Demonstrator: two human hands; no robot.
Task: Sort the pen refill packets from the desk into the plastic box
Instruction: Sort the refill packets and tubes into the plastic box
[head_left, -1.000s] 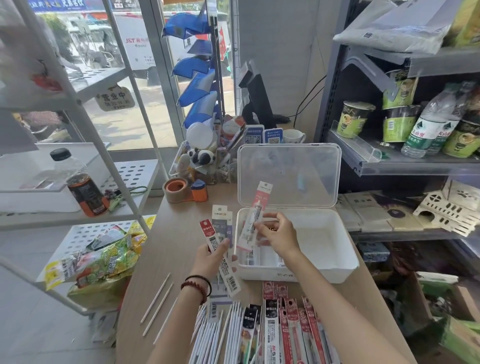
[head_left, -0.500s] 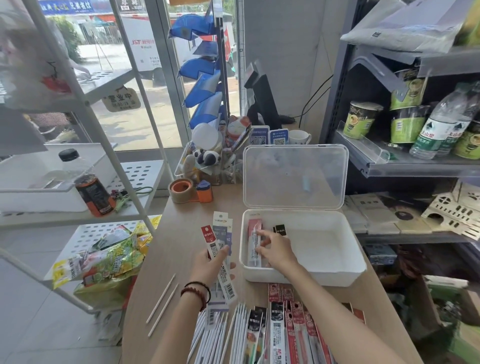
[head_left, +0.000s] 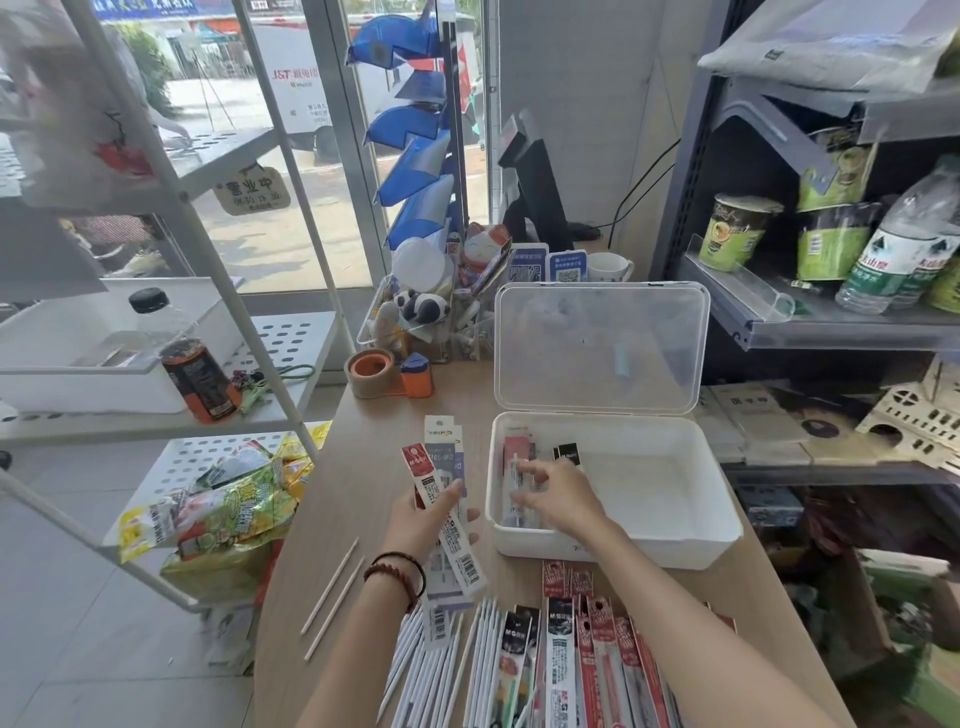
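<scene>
A white plastic box (head_left: 670, 540) stands open on the wooden desk, its clear lid (head_left: 602, 348) upright behind it. My left hand (head_left: 423, 519) grips a fan of pen refill packets (head_left: 441, 483) just left of the box. My right hand (head_left: 558, 499) reaches into the box's left end, fingers spread over a red packet (head_left: 516, 452) lying inside; a black-topped packet (head_left: 567, 453) lies beside it. Whether the fingers still pinch the red packet is unclear. Several more refill packets (head_left: 582, 654) lie in a row at the desk's near edge.
Two thin wooden sticks (head_left: 332, 597) lie on the desk (head_left: 337, 499) to the left. A tape roll (head_left: 370, 371) and a clear organiser with toys (head_left: 415, 317) stand behind. White wire shelves (head_left: 218, 249) flank the left, grey shelving with cups and bottles (head_left: 810, 291) the right.
My right hand has lowered the red packet from above the box rim down into the box's left end. My left hand has kept its fan of packets in place.
</scene>
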